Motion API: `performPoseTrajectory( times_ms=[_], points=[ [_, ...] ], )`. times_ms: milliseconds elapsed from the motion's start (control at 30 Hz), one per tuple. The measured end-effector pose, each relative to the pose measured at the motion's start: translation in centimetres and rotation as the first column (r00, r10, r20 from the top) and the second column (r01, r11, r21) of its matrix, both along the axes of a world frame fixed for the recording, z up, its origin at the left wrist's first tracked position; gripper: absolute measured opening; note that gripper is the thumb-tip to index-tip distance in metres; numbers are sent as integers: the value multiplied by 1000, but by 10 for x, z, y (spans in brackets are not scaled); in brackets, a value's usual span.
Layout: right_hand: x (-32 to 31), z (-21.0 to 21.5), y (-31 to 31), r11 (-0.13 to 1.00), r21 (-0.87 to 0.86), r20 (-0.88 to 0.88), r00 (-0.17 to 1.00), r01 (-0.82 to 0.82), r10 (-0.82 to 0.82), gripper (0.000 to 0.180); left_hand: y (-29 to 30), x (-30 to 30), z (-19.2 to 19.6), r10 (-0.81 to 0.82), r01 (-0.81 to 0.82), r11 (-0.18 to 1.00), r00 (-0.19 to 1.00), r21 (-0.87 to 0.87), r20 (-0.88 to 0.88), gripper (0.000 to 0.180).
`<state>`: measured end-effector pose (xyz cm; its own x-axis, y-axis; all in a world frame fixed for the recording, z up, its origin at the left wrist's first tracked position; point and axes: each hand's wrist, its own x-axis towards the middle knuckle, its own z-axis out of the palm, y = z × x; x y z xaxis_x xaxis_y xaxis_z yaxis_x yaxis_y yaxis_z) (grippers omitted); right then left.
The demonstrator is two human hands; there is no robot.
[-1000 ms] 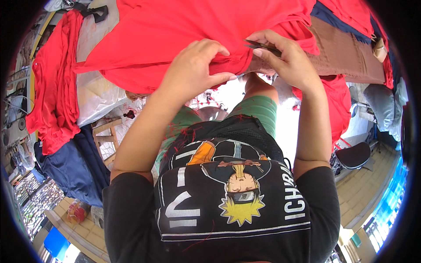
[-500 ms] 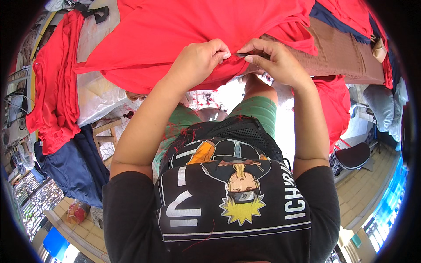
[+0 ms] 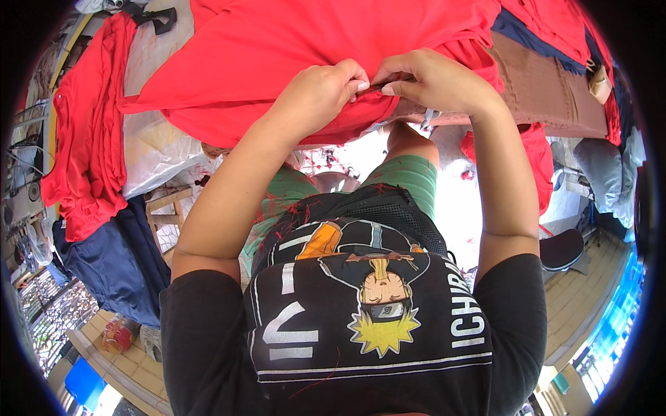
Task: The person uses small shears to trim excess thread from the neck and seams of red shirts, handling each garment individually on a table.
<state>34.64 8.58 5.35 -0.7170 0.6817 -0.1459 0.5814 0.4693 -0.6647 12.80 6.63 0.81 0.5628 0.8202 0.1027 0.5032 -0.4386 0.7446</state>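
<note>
Bright daylight fills the view, washing the pale floor (image 3: 454, 201) below the red cloth (image 3: 312, 48) nearly white. Shadows there are soft. Focus is sharp around the cloth; outward from it, edges bend and darken, perhaps slightly blurred.

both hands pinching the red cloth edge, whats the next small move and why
Probably draw the hands slightly apart to tauten the hem. The left hand and right hand pinch the red garment almost fingertip to fingertip, and the cloth bunches under them.
</note>
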Motion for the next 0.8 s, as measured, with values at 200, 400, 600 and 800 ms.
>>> performPoseTrajectory(
  times_ms=[200, 400, 600, 800],
  points=[
    [-9, 10, -4, 999, 23, 53, 998, 28, -29, 18, 0, 1, -1, 2, -2, 1000, 1000, 15, 8, 11],
    [-11, 14, -7, 998, 58, 144, 990, -14, 6, 19, -3, -4, 5, -24, 25, 999, 999, -36, 34, 11],
    [18, 28, -22, 971, 93, -125, 970, 219, -207, 22, -28, -62, 126, -437, 441, 898, 891, 0, 122, 20],
    [28, 35, -31, 947, 64, -216, 931, 315, -295, 22, -43, -77, 133, -364, 365, 931, 929, -9, 73, 25]
  ],
)
